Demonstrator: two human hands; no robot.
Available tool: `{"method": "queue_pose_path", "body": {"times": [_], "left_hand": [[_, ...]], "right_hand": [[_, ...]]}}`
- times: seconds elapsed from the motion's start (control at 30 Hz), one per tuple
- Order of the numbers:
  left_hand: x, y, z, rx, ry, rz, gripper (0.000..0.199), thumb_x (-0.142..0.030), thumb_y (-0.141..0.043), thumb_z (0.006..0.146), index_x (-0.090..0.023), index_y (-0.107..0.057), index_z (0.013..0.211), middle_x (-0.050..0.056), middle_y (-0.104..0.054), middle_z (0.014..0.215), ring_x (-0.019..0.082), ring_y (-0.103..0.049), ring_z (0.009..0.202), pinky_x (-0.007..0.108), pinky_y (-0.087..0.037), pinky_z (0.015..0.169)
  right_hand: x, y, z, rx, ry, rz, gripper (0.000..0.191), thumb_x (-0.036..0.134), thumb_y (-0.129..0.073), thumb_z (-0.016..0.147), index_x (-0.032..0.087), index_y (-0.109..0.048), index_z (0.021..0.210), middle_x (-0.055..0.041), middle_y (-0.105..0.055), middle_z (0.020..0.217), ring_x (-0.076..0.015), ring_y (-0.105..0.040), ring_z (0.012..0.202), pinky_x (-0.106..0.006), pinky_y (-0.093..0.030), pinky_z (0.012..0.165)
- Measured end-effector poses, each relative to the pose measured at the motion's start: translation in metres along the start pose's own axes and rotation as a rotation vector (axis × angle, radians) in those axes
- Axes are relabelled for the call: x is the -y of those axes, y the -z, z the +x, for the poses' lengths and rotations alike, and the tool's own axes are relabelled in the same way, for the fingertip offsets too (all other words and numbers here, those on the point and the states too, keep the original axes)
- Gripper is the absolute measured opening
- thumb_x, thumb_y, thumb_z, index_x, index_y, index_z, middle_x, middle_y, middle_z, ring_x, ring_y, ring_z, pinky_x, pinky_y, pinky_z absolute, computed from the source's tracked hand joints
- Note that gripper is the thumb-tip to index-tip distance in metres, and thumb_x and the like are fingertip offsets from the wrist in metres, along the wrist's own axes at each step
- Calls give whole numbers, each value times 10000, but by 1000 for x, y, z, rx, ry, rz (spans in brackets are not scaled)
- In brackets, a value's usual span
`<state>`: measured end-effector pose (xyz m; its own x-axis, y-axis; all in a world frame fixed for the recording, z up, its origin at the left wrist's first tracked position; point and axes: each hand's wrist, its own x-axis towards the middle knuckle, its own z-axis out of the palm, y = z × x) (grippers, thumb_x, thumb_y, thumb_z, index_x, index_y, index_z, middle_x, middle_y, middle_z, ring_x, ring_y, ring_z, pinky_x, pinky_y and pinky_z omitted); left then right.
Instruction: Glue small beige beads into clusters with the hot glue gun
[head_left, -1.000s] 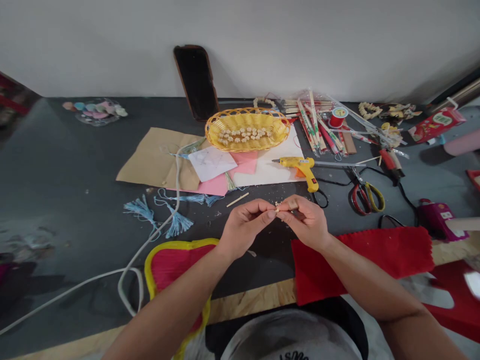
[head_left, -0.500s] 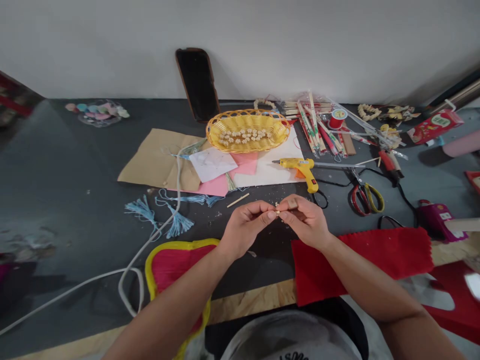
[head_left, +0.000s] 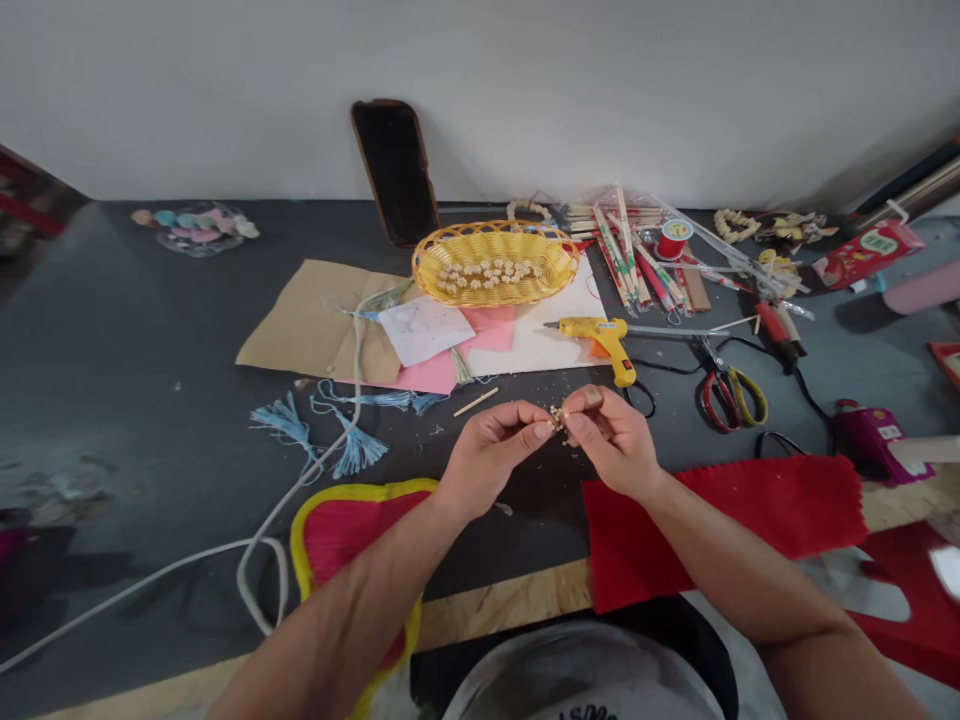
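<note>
Cream beads (head_left: 557,418) sat pinched between the fingertips of my left hand (head_left: 491,455) and right hand (head_left: 615,440); light, steady pressure seemed best against scattering.

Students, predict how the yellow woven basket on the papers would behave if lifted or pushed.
The yellow woven basket is probably light for its size, being thin open wicker. Its shallow oval shape should resist rolling. Tilted, the small pale beads inside would likely slide out.

A tiny cluster of cream beads (head_left: 556,417) sits pinched between the left hand (head_left: 495,455) and right hand (head_left: 611,440), held over the dark surface (head_left: 420,440).
</note>
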<state>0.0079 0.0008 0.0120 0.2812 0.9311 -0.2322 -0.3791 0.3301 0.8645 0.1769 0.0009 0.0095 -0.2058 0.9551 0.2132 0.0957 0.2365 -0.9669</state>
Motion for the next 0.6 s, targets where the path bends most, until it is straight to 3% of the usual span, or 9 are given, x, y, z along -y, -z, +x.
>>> {"method": "queue_pose_path", "body": {"times": [0.1, 0.3, 0.43, 0.53, 0.6], "left_hand": [[0, 1, 1, -16, -10, 12, 177, -308, -796, 707, -147, -730, 740, 11, -653, 697, 102, -526, 661, 228, -421, 659], [-3, 4, 6, -99, -67, -90, 212, -315, -834, 649, -142, -724, 705, 9, -640, 657, 95, -525, 628, 211, -416, 611], [-5, 8, 10, -145, -96, -236, 168, -271, -833, 650, -160, -718, 701, -4, -644, 683, 76, -534, 613, 203, -444, 620], [-5, 11, 12, -159, -103, -273, 143, -246, -822, 665, -156, -714, 694, -6, -636, 678, 66, -528, 605, 199, -456, 625], [-5, 11, 13, -155, -106, -276, 131, -237, -816, 671, -157, -714, 691, -7, -631, 669, 64, -525, 600, 194, -455, 621]], "right_hand": [[0, 6, 3, -53, -6, -64, 88, 289, -550, 928, 207, -580, 935, 0, -590, 792, -100, -545, 611, -226, -460, 562], [13, 33, 12, -103, 145, -491, 55, 218, -567, 908, 200, -617, 923, -22, -662, 841, -137, -622, 762, -244, -490, 720], [16, 44, 3, 104, 169, -699, 84, 185, -532, 918, 193, -614, 903, -37, -682, 851, -154, -643, 803, -255, -495, 746], [7, 43, -12, 294, 190, -883, 128, 169, -507, 926, 184, -614, 857, -48, -688, 837, -170, -646, 802, -273, -490, 747], [0, 41, -20, 354, 198, -996, 156, 172, -498, 932, 178, -619, 835, -51, -685, 812, -173, -642, 779, -277, -483, 733]]}}
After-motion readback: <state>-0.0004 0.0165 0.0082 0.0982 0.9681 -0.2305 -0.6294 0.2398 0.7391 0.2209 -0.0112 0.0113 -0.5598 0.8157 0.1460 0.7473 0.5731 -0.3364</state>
